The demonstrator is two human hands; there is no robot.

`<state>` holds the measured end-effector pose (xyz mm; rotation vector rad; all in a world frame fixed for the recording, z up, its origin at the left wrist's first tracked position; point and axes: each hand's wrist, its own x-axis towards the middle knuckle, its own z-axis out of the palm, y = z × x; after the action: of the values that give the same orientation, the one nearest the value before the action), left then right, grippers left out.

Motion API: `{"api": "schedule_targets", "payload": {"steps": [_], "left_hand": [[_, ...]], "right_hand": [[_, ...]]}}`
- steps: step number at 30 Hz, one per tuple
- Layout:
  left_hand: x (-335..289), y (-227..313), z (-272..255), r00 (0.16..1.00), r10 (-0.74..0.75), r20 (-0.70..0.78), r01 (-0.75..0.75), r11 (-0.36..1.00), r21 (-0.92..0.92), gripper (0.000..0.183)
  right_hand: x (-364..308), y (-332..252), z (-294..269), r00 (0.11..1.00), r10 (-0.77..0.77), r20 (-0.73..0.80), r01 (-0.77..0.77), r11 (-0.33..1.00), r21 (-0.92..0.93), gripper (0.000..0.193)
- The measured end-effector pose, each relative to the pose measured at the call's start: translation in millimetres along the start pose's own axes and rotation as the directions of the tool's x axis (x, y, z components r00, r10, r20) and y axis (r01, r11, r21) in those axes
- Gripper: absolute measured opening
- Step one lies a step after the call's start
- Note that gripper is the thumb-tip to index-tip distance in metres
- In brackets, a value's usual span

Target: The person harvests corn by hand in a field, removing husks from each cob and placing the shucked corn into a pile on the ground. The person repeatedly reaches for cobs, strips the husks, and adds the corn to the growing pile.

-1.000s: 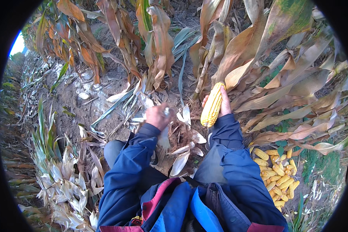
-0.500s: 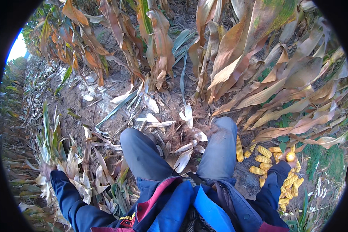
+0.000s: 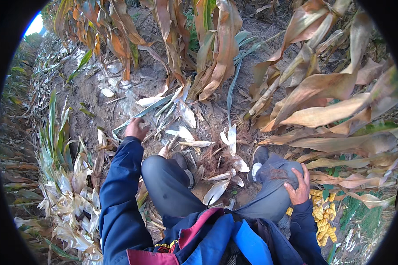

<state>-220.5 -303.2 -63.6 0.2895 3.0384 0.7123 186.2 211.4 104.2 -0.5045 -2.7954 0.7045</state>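
Observation:
My left hand [image 3: 136, 130] is held out over the ground past my left knee, close to a strip of dry green leaves [image 3: 157, 111]. Its fingers are apart and I see nothing in them. My right hand [image 3: 300, 186] rests on my right knee [image 3: 276, 187] with its fingers spread, also holding nothing. Beside my right forearm lies a pile of husked yellow corn cobs [image 3: 322, 216], partly covered by my sleeve and leg. Between my shoes are pale torn husks [image 3: 217, 191] and reddish-brown corn silk [image 3: 213, 157].
Standing dry corn stalks with drooping brown leaves [image 3: 221, 48] line the far side. More leaves [image 3: 323, 119] lean in from the right, close to my right knee. A heap of pale husks [image 3: 73, 203] lies to the left. Green netting or ground cover [image 3: 362, 216] is at the far right.
My left hand has left the husk heap and moved forward and right. My right hand has come from the cobs to my knee, without the cob it held. My legs have shifted.

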Motion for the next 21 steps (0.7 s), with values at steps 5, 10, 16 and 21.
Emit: {"api": "schedule_targets", "payload": {"steps": [5,10,16,21], "left_hand": [[85,71,65,0.831,0.266,0.489,-0.291,0.956,-0.025,0.032],[141,72,153,0.807,0.181,0.562,-0.275,0.958,0.085,0.025],[153,85,257,0.74,0.221,0.635,-0.271,0.962,-0.02,0.037],[186,84,293,0.822,0.074,0.564,-0.122,0.991,0.049,0.061]], "right_hand": [[66,-11,26,0.938,-0.129,0.323,0.228,0.929,-0.291,0.014],[155,-91,123,0.896,-0.253,0.364,0.129,0.935,0.332,0.011],[180,-150,248,0.606,-0.655,0.452,0.664,0.729,0.165,0.044],[159,-94,251,0.816,-0.335,0.471,0.244,0.938,0.246,0.024]]}}
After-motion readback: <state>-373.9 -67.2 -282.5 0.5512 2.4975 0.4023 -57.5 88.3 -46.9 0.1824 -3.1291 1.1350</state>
